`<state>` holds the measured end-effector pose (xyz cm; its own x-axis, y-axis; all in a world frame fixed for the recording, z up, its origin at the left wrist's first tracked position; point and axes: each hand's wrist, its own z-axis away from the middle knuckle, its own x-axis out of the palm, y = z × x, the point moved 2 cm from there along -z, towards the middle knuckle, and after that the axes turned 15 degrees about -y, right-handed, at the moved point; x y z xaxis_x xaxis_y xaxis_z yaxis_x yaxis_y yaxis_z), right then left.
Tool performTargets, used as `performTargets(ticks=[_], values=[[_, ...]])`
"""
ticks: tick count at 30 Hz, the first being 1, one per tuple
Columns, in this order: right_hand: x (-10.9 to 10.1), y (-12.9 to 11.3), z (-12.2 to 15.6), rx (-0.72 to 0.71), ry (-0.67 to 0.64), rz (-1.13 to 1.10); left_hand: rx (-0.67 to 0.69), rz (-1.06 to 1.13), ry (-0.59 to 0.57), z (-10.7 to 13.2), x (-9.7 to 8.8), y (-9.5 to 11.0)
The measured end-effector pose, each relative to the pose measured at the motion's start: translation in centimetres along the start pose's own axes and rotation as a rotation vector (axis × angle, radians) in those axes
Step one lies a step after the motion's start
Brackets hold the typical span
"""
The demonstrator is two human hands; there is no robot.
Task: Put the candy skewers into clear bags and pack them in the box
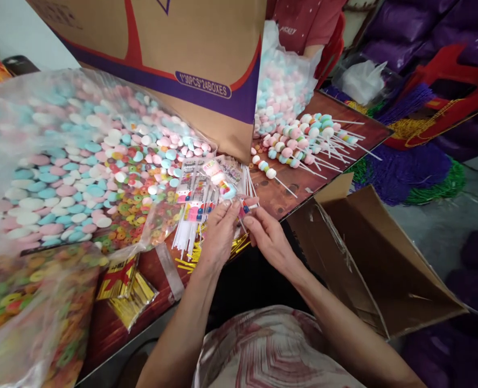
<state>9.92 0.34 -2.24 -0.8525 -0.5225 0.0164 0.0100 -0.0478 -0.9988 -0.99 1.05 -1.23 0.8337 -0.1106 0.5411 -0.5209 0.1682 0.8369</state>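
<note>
Your left hand [220, 227] is clamped on the bagged candy stick [221, 182], at its lower part; your right hand [268, 231] pinches its bottom end, just beside. You've got it by the printed bags [188, 187], near side of the carton [222, 105].

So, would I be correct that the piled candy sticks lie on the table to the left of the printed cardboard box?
Not quite: the head view shows the piled candy sticks on the table, but to the right of the printed cardboard box.
</note>
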Motion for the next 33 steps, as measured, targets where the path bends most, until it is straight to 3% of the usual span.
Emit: performTargets(ticks=[6, 8, 11, 15, 17, 22, 25, 28, 33], values=[[0.8, -2.1, -1.6, -0.067, -0.090, -0.373, 0.075, 0.011, -0.122, 1.3, -0.3, 1.7], [1.0, -2.4, -1.6, -0.026, -0.188, -0.342, 0.108, 0.071, -0.138, 1.8, -0.3, 2.3], [0.3, -2.2, -0.9, 0.001, -0.311, 0.134, 0.156, 0.194, -0.081, 1.9, -0.8, 2.8], [-1.4, -0.9, -0.4, -0.016, -0.224, 0.987, 0.203, 0.237, 0.088, 1.8, -2.5, 2.9], [-1.6, -0.1, -0.4, -0.071, -0.266, 1.186, 0.168, 0.186, 0.111, 1.8, -3.3, 2.7], [-1.2, 1.4, -0.7, -0.258, -0.341, 1.431, 0.084, 0.116, 0.071, 2.0, -3.8, 1.8], [-1.3, 1.9, -1.0, -0.290, -0.322, 1.392, 0.099, 0.101, 0.112, 1.9, -4.1, 1.3], [-1.8, 2.3, -1.4, -0.280, -0.290, 1.195, 0.110, 0.081, 0.144, 1.8, -4.5, 0.9], [-2.1, 2.6, -2.1, -0.214, -0.103, 0.847, 0.059, 0.055, 0.176, 1.6, -4.6, 0.3]])
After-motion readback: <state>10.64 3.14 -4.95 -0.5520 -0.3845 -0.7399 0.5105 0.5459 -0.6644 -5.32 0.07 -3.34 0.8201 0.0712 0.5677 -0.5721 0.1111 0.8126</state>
